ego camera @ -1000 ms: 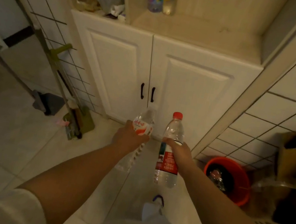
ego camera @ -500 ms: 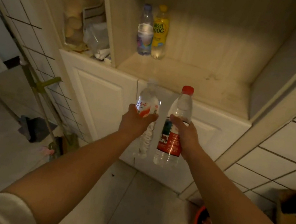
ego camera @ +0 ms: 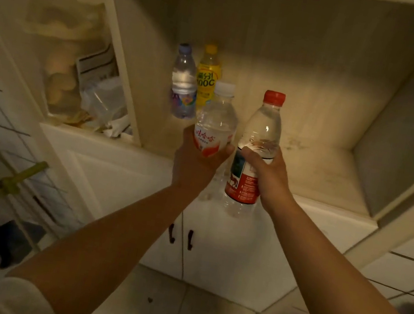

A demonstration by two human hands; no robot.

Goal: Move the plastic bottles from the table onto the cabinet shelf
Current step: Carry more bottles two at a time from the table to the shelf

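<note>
A person stands facing a cream-coloured cabinet, seen from a camera on their head looking down along both bare forearms. Each hand carries one plastic bottle, held upright and raised to about the level of an open shelf (ego camera: pixel 320 172), probably so both can be set down standing in a single reach. The left hand (ego camera: pixel 194 160) wraps around the middle of a white-capped bottle (ego camera: pixel 217 120), fingers curled over its red and white label. The right hand (ego camera: pixel 269 175) grips a taller red-capped bottle (ego camera: pixel 256 148) around its waist, thumb across the front just above a red label; the water inside sits level near the shoulder, which suggests the bottle is being kept steady. The two carried bottles are just beside each other, in front of the shelf's front edge and not yet resting on it. Already standing on the shelf, tucked into its back left corner, are a clear bottle with a bluish cap (ego camera: pixel 183 85) and a yellow drink bottle (ego camera: pixel 207 75), touching or nearly so; that grouping leaves bare shelf to the right for the newcomers. A narrower compartment to the left holds crumpled bags (ego camera: pixel 100 102). Below the shelf are two closed white doors with dark handles (ego camera: pixel 181 237).
</note>
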